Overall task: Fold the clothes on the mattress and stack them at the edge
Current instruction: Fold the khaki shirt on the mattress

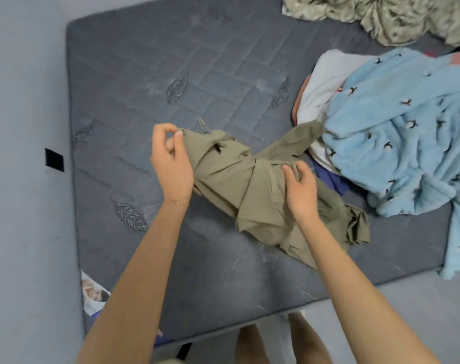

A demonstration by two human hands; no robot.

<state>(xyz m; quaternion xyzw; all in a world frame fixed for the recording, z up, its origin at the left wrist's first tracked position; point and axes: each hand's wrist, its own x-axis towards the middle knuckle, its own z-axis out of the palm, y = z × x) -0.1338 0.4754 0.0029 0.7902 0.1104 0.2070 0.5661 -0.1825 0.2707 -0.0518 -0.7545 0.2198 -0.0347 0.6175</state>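
Centrally on the grey mattress (134, 82), the left hand (171, 164) and right hand (301, 190) both pinch a crumpled olive garment (239, 185), hemmed in rightward by a light-blue fleece (396, 132) heaped over white cloth (326, 80).

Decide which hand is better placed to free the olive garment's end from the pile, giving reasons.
The right hand, probably: it grips the olive garment at its bunched middle, near the end lying against the blue fleece. The left hand pinches the opposite end, farther away.
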